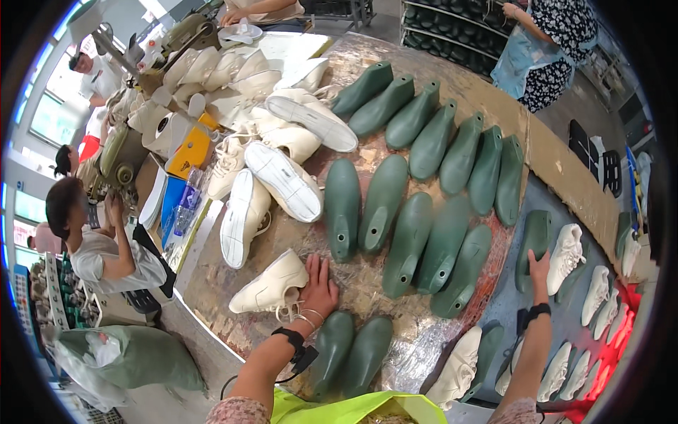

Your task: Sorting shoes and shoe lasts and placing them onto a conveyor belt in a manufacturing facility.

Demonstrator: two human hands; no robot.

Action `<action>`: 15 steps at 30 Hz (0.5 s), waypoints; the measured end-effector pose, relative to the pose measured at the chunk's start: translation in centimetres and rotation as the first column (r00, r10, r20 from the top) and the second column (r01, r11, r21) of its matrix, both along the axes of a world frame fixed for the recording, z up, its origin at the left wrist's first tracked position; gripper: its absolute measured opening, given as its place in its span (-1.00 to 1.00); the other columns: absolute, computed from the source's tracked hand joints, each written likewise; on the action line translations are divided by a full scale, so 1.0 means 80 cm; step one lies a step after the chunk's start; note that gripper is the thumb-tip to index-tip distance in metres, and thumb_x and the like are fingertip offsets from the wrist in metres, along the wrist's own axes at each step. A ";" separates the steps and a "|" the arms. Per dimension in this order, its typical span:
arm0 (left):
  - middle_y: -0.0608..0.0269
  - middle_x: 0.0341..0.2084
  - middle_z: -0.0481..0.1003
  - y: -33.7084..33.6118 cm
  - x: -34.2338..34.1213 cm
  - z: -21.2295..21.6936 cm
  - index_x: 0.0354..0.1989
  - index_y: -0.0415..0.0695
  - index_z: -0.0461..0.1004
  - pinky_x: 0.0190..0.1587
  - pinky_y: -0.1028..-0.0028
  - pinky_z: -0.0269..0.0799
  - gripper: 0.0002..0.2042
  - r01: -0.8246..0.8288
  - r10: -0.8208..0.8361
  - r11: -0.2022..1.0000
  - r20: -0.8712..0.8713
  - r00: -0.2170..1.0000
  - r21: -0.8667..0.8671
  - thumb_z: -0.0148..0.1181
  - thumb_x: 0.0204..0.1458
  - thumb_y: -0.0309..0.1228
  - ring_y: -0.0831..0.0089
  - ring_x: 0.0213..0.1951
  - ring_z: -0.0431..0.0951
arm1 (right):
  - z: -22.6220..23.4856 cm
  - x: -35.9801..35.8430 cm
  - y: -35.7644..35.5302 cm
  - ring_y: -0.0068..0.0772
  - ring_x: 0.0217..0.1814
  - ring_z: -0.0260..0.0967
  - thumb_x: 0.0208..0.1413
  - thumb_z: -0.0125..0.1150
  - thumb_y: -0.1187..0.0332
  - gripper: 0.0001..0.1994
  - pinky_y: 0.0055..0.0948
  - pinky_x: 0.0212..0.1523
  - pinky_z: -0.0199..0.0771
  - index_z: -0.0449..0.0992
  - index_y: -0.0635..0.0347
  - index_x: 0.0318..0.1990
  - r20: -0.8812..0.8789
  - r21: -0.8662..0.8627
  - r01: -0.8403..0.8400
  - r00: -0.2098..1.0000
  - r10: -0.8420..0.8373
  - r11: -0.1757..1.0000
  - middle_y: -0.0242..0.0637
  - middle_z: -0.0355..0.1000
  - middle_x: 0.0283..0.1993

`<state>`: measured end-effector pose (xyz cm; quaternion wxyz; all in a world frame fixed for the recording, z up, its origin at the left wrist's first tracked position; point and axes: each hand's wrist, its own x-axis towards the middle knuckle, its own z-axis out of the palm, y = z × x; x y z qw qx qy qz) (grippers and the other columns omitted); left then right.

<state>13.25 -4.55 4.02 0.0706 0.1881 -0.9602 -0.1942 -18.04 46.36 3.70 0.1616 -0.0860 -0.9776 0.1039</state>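
My left hand (321, 291) rests with fingers stretched on the worn tabletop, right beside a cream canvas sneaker (268, 284) that lies on its side. Farther right, my right hand (539, 270) has its fingers around the near end of a green shoe last (534, 237) over the blue-grey belt. Just beyond that hand lies a cream sneaker (566, 251) with another last partly under it. Two green lasts (332, 353) lie between my forearms. Several more green lasts (406, 244) stand in two rows across the table's middle.
Cream sneakers with white soles (284, 180) and pale uppers (229, 71) pile up at the far left. A cardboard strip (565, 166) borders the belt, which carries more sneakers (597, 295). Other people (106, 258) work around the table. A green sack (127, 357) stands at lower left.
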 end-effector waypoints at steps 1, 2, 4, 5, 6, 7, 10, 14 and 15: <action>-0.09 0.24 -0.01 -0.003 0.003 0.002 0.17 -0.27 0.11 0.29 0.09 -0.14 -0.46 -0.006 0.006 1.000 0.019 1.000 -0.010 -0.05 -0.06 -0.40 -0.01 0.30 -0.08 | 0.019 -0.012 -0.005 0.05 -0.01 0.35 -0.09 0.25 0.07 -0.47 -0.16 -0.01 0.34 0.39 0.25 -0.02 0.354 0.144 -0.048 0.935 -0.006 0.988 0.01 0.41 -0.06; -0.09 0.24 -0.01 -0.005 0.004 0.001 0.17 -0.27 0.11 0.29 0.09 -0.14 -0.46 -0.019 0.019 1.000 0.000 1.000 -0.009 -0.05 -0.06 -0.40 -0.01 0.30 -0.08 | 0.048 -0.036 -0.018 0.05 -0.01 0.35 -0.10 0.24 0.06 -0.49 -0.15 -0.02 0.35 0.41 0.29 -0.08 0.648 0.259 -0.139 0.759 -0.065 0.956 0.04 0.41 -0.08; -0.11 0.24 -0.03 -0.012 0.014 -0.003 0.17 -0.29 0.10 0.28 0.06 -0.15 -0.45 -0.014 0.014 0.999 -0.003 1.000 -0.043 -0.05 -0.06 -0.40 -0.03 0.30 -0.10 | 0.118 -0.050 -0.153 -0.01 -0.09 0.40 -0.04 0.18 0.17 -0.62 -0.14 -0.12 0.39 0.43 0.27 -0.16 0.571 0.345 -0.332 0.817 0.085 0.878 0.07 0.42 -0.14; -0.12 0.24 -0.04 -0.005 0.005 0.000 0.17 -0.31 0.08 0.27 0.04 -0.15 -0.44 0.004 -0.004 1.000 0.017 1.000 -0.016 -0.05 -0.06 -0.39 -0.05 0.30 -0.10 | 0.151 -0.059 -0.198 -0.02 -0.11 0.40 -0.03 0.17 0.20 -0.64 -0.16 -0.14 0.39 0.43 0.27 -0.14 0.479 0.341 -0.368 0.860 0.177 0.865 0.07 0.42 -0.15; -0.12 0.24 -0.04 -0.001 0.004 0.004 0.17 -0.31 0.08 0.27 0.04 -0.15 -0.44 0.002 -0.001 1.000 0.012 1.000 -0.004 -0.05 -0.06 -0.39 -0.05 0.30 -0.10 | 0.162 -0.064 -0.260 -0.01 -0.15 0.40 -0.01 0.13 0.24 -0.64 -0.17 -0.17 0.39 0.41 0.21 -0.06 0.218 0.216 -0.473 0.876 0.430 0.854 0.02 0.42 -0.13; -0.12 0.24 -0.04 -0.004 0.010 0.005 0.17 -0.31 0.08 0.27 0.04 -0.15 -0.44 -0.007 0.007 1.000 0.017 1.000 -0.001 -0.04 -0.06 -0.39 -0.05 0.30 -0.10 | 0.182 -0.063 -0.345 -0.04 -0.05 0.36 0.01 0.10 0.23 -0.61 -0.23 -0.07 0.37 0.39 0.18 0.00 0.140 -0.047 -0.688 0.713 0.687 0.724 0.00 0.39 -0.06; -0.12 0.24 -0.03 -0.013 0.016 0.007 0.17 -0.31 0.09 0.27 0.05 -0.13 -0.44 -0.009 0.009 1.000 0.019 1.000 0.021 -0.04 -0.07 -0.39 -0.05 0.29 -0.09 | 0.164 -0.082 -0.556 -0.12 0.11 0.29 -0.07 0.22 0.16 -0.41 -0.36 0.08 0.29 0.29 0.28 0.11 0.070 -0.467 -0.851 0.235 0.970 0.240 0.01 0.32 0.07; -0.10 0.24 -0.02 -0.002 0.007 0.002 0.16 -0.28 0.13 0.27 0.03 -0.14 -0.45 0.012 -0.008 0.997 -0.051 0.999 0.071 -0.02 -0.07 -0.38 -0.06 0.29 -0.07 | 0.097 -0.092 -0.712 0.03 0.11 0.22 -0.21 0.33 0.16 -0.27 -0.23 0.16 0.19 0.20 0.34 0.12 0.130 -0.384 -0.806 0.435 0.891 0.450 0.07 0.30 0.03; -0.10 0.24 -0.02 -0.003 0.010 -0.002 0.16 -0.28 0.13 0.27 0.03 -0.14 -0.45 0.010 -0.007 0.997 -0.043 0.999 0.073 -0.02 -0.07 -0.37 -0.05 0.29 -0.07 | 0.087 -0.071 -0.730 0.02 0.10 0.23 -0.22 0.33 0.16 -0.27 -0.22 0.14 0.21 0.20 0.29 0.13 0.182 -0.341 -0.745 0.546 0.818 0.573 0.05 0.32 0.01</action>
